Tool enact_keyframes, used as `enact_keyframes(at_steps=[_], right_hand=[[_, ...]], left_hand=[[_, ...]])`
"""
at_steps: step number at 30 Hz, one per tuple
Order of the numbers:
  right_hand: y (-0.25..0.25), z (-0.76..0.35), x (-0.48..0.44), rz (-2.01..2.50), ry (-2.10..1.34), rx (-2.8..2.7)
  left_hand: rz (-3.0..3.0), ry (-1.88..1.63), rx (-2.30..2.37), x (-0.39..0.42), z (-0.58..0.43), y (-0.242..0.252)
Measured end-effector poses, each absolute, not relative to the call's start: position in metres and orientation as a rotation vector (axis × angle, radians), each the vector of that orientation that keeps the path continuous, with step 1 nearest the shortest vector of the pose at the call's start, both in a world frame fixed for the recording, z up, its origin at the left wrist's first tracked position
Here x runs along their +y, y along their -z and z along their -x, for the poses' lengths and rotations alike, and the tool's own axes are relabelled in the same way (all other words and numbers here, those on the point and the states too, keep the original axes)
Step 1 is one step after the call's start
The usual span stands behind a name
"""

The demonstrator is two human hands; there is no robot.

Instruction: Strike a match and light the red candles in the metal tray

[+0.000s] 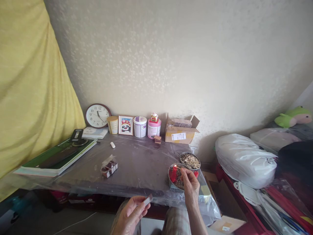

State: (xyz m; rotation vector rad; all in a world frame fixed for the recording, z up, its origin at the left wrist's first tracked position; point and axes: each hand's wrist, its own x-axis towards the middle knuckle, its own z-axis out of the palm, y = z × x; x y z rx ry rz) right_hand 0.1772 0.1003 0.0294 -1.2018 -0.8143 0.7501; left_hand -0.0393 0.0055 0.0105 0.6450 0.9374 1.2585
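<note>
My left hand [132, 212] is low at the table's front edge, closed on a small matchbox [148, 199]. My right hand [190, 186] is raised over a round metal tin [176, 177], its fingers pinched on something thin that I cannot make out. The tin holds dark bits and a red candle [173, 173] with a small flame. Just behind it stands a second round tin [190, 160] full of pale matchsticks. A clear wrapped pack of matchboxes [109, 167] lies left of centre on the plastic-covered table [137, 163].
Along the wall stand a clock [97, 115], a framed panda picture [126, 125], canisters [140, 126] and an open cardboard box [180, 131]. Books with a phone [58, 156] lie at the left. A white bag [245, 160] and clutter fill the right. A yellow curtain [29, 81] hangs left.
</note>
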Motion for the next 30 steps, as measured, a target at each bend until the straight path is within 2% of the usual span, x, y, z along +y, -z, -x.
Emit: enact_keyframes(at_steps=[30], right_hand=[[-0.0259,-0.1787,0.0993,1.210,-0.747,-0.818]], left_hand=[[-0.598,-1.262,0.972,0.0066,0.0386,-0.0105]])
